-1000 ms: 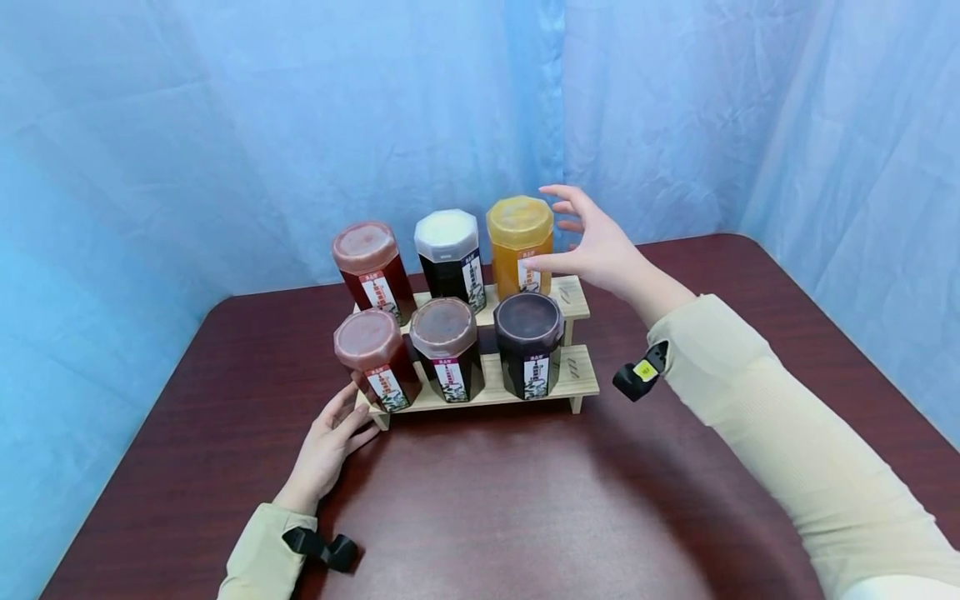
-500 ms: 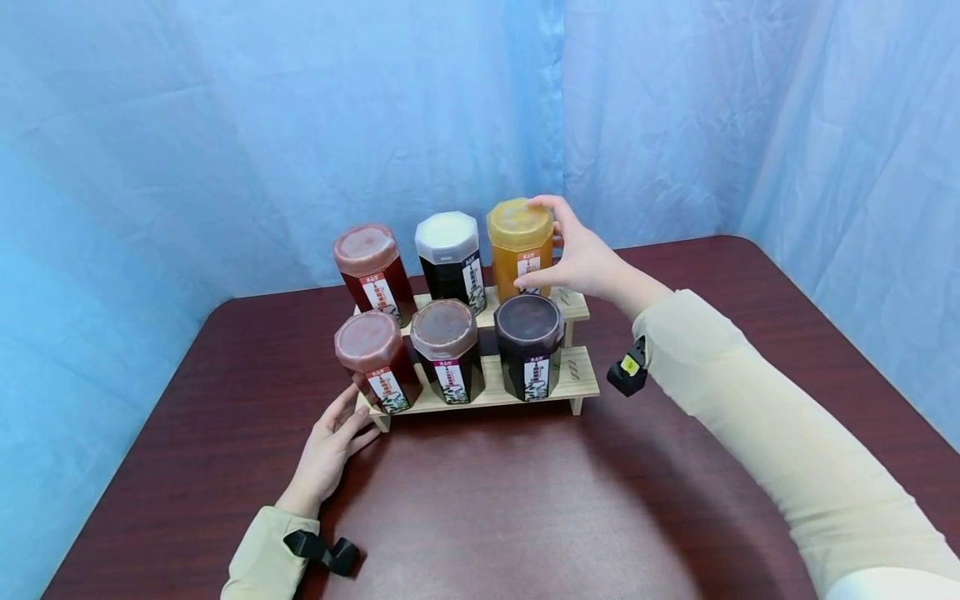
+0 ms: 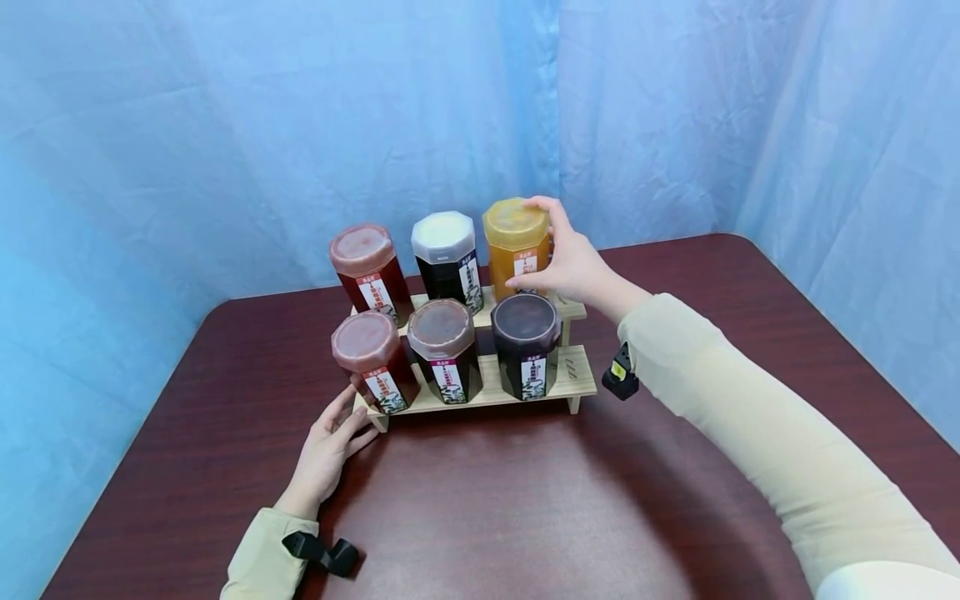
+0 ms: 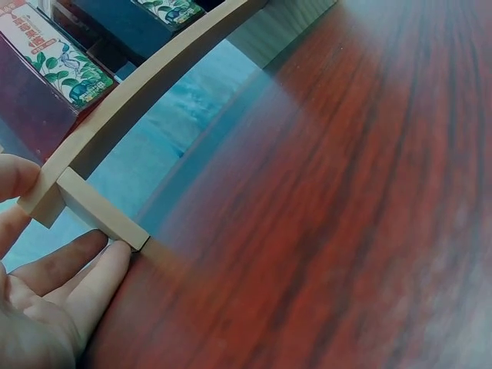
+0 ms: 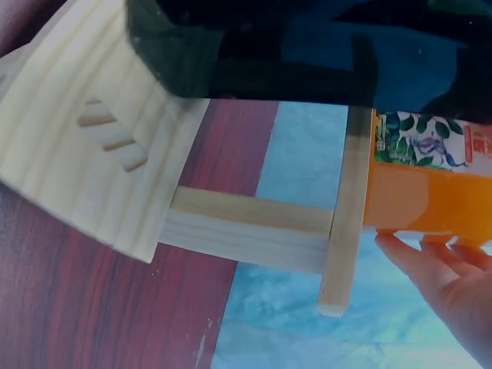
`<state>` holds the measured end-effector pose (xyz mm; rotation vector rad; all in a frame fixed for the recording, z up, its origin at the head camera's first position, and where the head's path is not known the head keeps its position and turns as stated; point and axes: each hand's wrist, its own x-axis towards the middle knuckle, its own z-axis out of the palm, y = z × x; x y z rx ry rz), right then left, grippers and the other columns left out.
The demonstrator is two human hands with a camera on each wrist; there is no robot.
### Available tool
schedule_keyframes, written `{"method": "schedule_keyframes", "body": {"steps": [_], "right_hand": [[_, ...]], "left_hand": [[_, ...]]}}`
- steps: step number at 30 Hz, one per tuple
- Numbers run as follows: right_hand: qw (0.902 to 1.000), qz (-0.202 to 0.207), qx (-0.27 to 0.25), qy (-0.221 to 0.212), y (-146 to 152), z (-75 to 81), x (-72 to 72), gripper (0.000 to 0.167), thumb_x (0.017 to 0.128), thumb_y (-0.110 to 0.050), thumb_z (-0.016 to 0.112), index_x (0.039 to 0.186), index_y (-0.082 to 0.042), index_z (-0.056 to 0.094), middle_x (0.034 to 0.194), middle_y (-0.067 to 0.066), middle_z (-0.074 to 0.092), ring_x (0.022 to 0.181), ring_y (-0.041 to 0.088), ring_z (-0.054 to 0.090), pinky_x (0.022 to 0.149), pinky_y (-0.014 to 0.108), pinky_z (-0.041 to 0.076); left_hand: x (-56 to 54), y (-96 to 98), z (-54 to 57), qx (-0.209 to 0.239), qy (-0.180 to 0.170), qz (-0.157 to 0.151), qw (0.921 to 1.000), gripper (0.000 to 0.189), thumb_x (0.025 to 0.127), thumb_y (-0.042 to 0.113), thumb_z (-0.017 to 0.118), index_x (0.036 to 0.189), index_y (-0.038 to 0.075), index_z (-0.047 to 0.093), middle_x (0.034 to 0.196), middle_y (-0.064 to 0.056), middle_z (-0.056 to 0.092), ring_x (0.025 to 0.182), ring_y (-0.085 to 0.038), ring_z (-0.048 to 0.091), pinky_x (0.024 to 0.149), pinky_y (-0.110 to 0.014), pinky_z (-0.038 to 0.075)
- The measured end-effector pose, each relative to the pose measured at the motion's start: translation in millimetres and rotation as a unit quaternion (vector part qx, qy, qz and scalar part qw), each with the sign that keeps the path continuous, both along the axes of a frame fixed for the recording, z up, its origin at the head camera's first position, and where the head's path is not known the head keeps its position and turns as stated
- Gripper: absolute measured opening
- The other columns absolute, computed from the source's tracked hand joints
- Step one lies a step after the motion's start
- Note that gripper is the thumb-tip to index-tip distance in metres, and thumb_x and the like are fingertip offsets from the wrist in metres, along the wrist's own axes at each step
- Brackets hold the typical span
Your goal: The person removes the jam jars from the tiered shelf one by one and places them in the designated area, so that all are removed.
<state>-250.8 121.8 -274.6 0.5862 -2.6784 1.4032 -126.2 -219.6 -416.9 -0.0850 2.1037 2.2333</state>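
A two-tier wooden rack (image 3: 573,372) bears two rows of octagonal lidded jars. My right hand (image 3: 573,262) grips the yellow-orange jar (image 3: 504,265) at the right of the upper tier, fingers at its lid and far side, thumb across the front near its label. In the right wrist view, fingers (image 5: 430,265) lie along the orange jar wall. My left hand (image 3: 322,454) holds the left end of the lower tier, beside a red jar (image 3: 375,357). In the left wrist view, its fingertips (image 4: 115,257) touch the rack's leg (image 4: 104,209).
On the upper tier stand a red jar (image 3: 371,271) and a dark jar with a white lid (image 3: 444,237). The lower tier also holds a brown-lidded jar (image 3: 444,329) and a black-lidded jar (image 3: 527,321). Blue curtains (image 3: 337,125) hang behind the dark red table (image 3: 510,500).
My right hand has moved left and closed its fingers around the yellow-orange jar, which stays on the upper tier. The left hand stays at the rack's left end.
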Motion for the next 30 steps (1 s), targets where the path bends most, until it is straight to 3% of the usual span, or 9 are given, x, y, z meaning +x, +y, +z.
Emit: {"method": "schedule_keyframes", "body": {"steps": [17, 30], "right_hand": [[0.9992, -0.005, -0.026, 0.029, -3, -12.8, -0.9, 0.098, 0.071, -0.018, 0.084, 0.144, -0.034, 0.020, 0.128, 0.013, 0.054, 0.101, 0.030, 0.059, 0.082, 0.045, 0.052], [0.9979, -0.032, -0.033, 0.046, -3, -14.5, 5.0, 0.095, 0.070, -0.021, 0.085, 0.142, -0.035, 0.024, 0.129, 0.010, 0.055, 0.113, 0.028, 0.055, 0.081, 0.045, 0.052]], "left_hand": [[1.7, -2.9, -1.4, -0.004, -0.002, 0.003, 1.0000, 0.056, 0.100, 0.008, 0.044, 0.149, -0.001, 0.019, 0.111, 0.001, 0.054, 0.094, -0.002, 0.062, 0.082, -0.022, 0.054], [3.1, -0.7, -2.4, -0.003, -0.004, 0.003, 1.0000, 0.056, 0.100, 0.007, 0.044, 0.149, -0.001, 0.019, 0.119, -0.009, 0.051, 0.095, -0.002, 0.062, 0.082, -0.023, 0.053]]}}
